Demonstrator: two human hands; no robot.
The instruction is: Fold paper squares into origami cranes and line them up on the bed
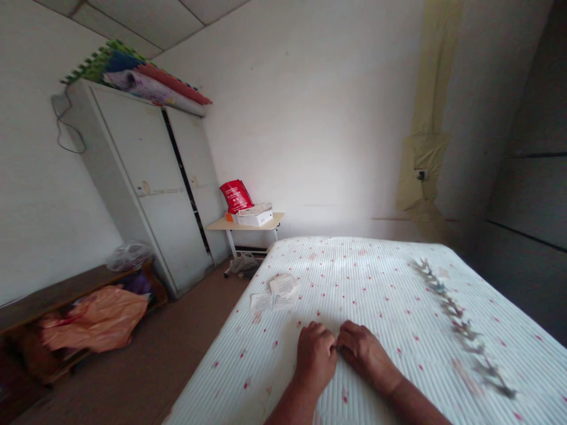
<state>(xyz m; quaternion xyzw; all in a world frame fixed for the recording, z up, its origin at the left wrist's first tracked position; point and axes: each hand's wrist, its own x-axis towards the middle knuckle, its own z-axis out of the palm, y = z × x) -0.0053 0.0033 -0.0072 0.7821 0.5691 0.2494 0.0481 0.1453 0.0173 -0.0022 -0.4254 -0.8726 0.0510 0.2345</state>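
Note:
My left hand [315, 357] and my right hand [365, 353] are side by side, low over the middle of a white bed cover [381, 283] with red dots. Their fingers are curled and the fingertips nearly meet. A tiny dark thing, too small to name, shows between them. On the right part of the cover, several small greyish figures [458, 313] stand in a long slanting row. Beyond my left hand lie several white paper slips [283, 286] with print on them.
A small table [215, 224] by the wall bears a red bag [237, 196] and a white box [256, 218]. A grey cabinet [133, 159] with rolled mats stands at left. An orange bag [97, 319] rests on a low wooden shelf.

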